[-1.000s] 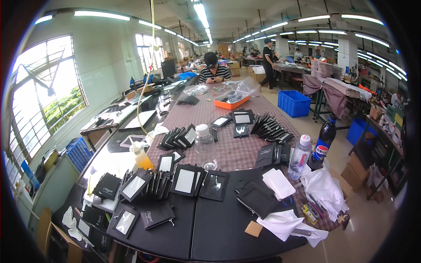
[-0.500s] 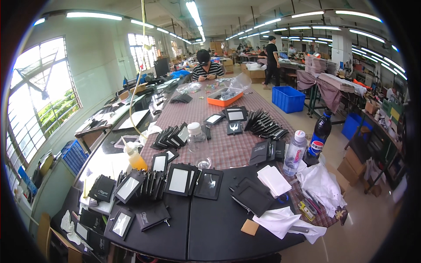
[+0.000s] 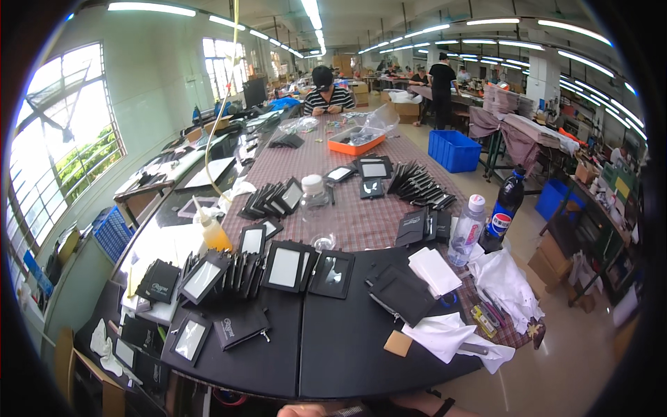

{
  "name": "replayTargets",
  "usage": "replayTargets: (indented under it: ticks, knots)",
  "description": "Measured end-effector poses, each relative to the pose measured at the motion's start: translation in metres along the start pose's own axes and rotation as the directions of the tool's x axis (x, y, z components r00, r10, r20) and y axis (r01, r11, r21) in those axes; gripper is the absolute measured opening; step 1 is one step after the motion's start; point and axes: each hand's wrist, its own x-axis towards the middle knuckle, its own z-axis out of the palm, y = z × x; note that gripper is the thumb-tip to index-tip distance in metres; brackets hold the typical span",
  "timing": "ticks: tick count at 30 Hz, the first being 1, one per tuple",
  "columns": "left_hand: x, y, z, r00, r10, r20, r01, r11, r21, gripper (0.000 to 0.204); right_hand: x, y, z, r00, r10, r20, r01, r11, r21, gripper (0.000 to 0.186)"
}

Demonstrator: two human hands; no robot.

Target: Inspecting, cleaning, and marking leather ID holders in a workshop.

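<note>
- Head view: black, leather-like rectangular zip pouch [image 3: 399, 297] lies on the smooth black tabletop [image 3: 340, 347].
- Flat tan square piece [image 3: 397, 343] beside rumpled white cloth [image 3: 441, 335], nearest my hands.
- My hands [image 3: 302, 411]: cut off by the lower edge; I cannot tell opening or hold.
- Clear white-capped bottle [image 3: 315, 205]: outline hard to make out against red checked tablecloth [image 3: 361, 226].
</note>
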Motion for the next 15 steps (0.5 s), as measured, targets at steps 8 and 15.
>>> replayTargets:
  ticks: [8, 15]
  knots:
    - [0.017, 0.012, -0.009, 0.985, 0.161, -0.068, -0.173, 0.831, -0.529, 0.044, 0.037, 0.027, -0.022, 0.994, 0.102, -0.037, -0.105, 0.989, -0.102, 0.026]
    - [0.020, 0.001, -0.016, 0.977, 0.211, 0.033, -0.187, 0.921, -0.343, 0.038, 0.044, 0.026, -0.028, 0.991, 0.137, -0.008, -0.137, 0.986, -0.093, 0.026]
